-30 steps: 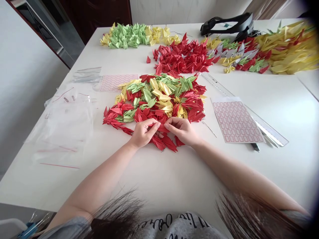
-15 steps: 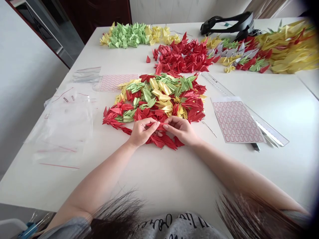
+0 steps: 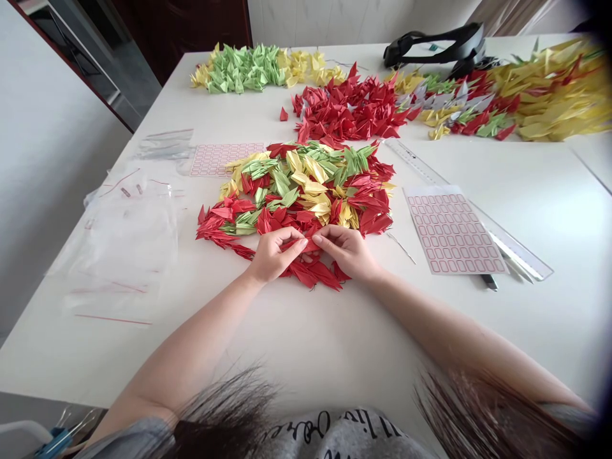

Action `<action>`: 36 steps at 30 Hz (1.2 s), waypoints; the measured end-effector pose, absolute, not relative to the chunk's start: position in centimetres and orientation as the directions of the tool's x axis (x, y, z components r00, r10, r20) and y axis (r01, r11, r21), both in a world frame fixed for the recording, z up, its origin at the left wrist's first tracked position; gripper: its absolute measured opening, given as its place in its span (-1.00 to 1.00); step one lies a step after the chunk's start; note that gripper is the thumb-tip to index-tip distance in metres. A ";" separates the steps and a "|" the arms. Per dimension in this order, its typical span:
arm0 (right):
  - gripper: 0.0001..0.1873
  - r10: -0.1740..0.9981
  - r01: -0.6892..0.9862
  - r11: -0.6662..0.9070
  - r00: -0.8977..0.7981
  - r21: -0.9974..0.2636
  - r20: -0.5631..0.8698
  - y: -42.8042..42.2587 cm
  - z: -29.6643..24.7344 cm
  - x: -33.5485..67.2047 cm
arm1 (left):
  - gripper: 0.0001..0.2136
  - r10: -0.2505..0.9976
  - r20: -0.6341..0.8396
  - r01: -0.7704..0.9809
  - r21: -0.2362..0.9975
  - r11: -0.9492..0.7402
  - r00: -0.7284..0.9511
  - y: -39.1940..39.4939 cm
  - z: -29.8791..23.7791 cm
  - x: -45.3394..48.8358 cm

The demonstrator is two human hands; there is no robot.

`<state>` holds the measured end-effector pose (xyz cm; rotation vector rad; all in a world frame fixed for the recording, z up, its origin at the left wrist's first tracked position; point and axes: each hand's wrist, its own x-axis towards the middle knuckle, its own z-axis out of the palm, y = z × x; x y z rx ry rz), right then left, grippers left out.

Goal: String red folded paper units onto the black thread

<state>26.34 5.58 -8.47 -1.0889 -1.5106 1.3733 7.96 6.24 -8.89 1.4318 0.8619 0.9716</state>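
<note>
Close together at the near edge of the heap, both my hands pinch one red folded-paper crane. My left hand has thumb and forefinger closed on its left end. Opposite it, my right hand grips the right end in the same way; fingers partly hide the piece. Beneath and behind them lies a heap of folded paper cranes in red, green and yellow, packed in strung-looking rows. More red pieces spread just below my hands, with bits of dark thread showing. A thin needle-like piece lies right of the heap.
Farther back are loose red cranes, green ones and a yellow pile. A label sheet overlaps a clear ruler at right. Plastic bags lie at left. A black headset-like strap stands at the back.
My fingertips have shifted slightly on the red paper crane, and it sits a little lower between them. The red pieces below have moved slightly. Everything else looks the same.
</note>
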 end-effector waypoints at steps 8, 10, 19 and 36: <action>-0.61 0.950 0.115 0.035 -0.311 -0.993 -0.003 5.5 -8.4 26.7 | -0.77 0.927 0.022 -0.043 0.999 -0.007 0.374 6.4 -8.8 7.9; -0.61 0.958 0.126 0.036 -0.286 -0.991 -0.002 5.6 -8.7 26.7 | -0.77 0.924 0.007 -0.075 0.997 0.023 0.383 6.4 -8.8 7.9; -0.56 0.960 0.093 -0.009 -0.279 -0.996 -0.035 5.7 -9.0 26.6 | -0.73 0.923 -0.035 -0.116 0.990 0.086 0.383 6.5 -9.0 7.8; -0.52 0.961 0.141 -0.037 -0.268 -0.989 -0.074 5.8 -8.9 26.4 | -0.74 0.955 0.023 -0.018 1.000 -0.019 0.297 6.5 -9.3 8.1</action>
